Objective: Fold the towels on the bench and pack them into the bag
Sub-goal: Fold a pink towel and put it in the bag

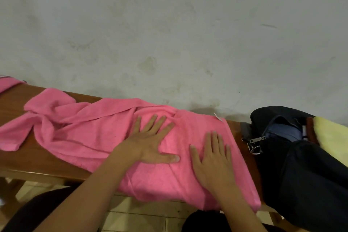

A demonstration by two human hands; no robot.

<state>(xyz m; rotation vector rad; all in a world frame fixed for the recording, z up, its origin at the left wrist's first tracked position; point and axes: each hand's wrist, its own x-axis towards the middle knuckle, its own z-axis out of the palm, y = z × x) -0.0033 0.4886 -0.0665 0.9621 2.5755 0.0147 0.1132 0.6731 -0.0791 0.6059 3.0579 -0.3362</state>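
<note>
At the far left edge a scrap of another pink towel (8, 83) pokes into sight on the wooden table (24, 158), which runs along the foot of a stained grey wall (169, 24). Next along, the big pink towel (90, 130) lies spread over the table top, its left half rumpled into loose folds and a corner flopped over near the back edge, its right half pulled flatter and hanging down over the front edge toward the tiled floor (143, 214). The left hand (150, 141) lies flat on the middle of the towel, fingers straight and fanned toward the wall, thumb stuck out to the right, gripping nothing. Just beside it the right hand (212, 160) also presses palm-down on the smoother right part, fingers straight and together, holding nothing either. A small white tag (218, 117) sticks out at the towel's back right corner. To the right of the towel, with a narrow strip of bare wood between, a dark bag (305, 175) sits on the table, its top gaping and a zip pull (257, 139) dangling at its left side; something blue shows inside the opening. At the far right a pale yellow towel (333, 137) rests behind the bag.
</note>
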